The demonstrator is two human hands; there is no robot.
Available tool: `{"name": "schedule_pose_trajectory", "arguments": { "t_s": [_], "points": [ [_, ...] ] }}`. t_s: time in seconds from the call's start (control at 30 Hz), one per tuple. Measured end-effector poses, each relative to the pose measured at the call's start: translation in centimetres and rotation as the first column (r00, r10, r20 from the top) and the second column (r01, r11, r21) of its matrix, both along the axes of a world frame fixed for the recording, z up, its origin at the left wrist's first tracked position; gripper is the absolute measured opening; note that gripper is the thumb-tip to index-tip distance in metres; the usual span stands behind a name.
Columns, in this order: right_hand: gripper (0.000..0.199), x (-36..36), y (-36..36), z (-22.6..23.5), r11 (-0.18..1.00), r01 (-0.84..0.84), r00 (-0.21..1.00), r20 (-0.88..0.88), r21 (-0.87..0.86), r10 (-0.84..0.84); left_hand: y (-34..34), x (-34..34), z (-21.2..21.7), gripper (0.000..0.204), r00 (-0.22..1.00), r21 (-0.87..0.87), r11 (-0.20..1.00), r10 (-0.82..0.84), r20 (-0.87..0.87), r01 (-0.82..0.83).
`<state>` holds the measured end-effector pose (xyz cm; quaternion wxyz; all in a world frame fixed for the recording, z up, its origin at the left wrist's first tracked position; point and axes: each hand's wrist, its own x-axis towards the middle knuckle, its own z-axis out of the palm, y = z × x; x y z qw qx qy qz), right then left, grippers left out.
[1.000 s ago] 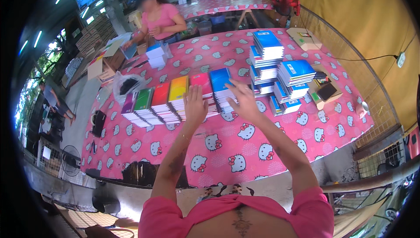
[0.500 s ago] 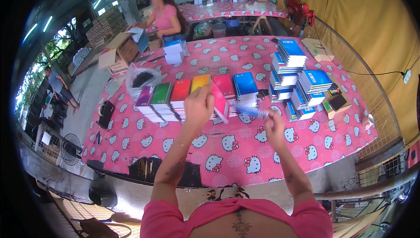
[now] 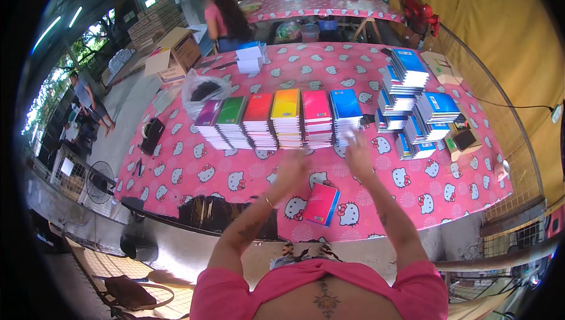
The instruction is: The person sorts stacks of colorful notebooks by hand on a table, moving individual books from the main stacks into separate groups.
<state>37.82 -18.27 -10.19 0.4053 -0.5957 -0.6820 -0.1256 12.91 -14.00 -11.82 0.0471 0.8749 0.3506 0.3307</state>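
The left hand (image 3: 293, 168) is just before the yellow notebook stack (image 3: 287, 111), the right hand (image 3: 358, 154) at the near edge of the blue stack (image 3: 345, 108); blur hides whether their fingers (image 3: 355, 143) are open or closed. Between the forearms, a pink notebook (image 3: 321, 203) lies tilted on the surface (image 3: 435, 196).

The right hand (image 3: 358, 156) is by the blue notebook stack (image 3: 345, 107).
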Motion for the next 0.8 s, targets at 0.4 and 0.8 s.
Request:
{"name": "schedule_pose_trajectory", "arguments": {
  "t_s": [0.4,0.8],
  "points": [
    [0.038,0.8,-1.3,5.7,1.0,-0.001,0.981,0.195,0.0,0.001,10.3,-3.5,9.2,0.034,0.999,0.286,0.958,0.024,0.022,-0.03],
    [0.021,-10.5,-15.2,-7.1,0.985,0.103,0.46,-0.871,-0.141,-0.173,-3.5,-4.2,2.9,0.02,0.816,-0.305,0.867,-0.483,-0.318,0.395]
  ]
}}
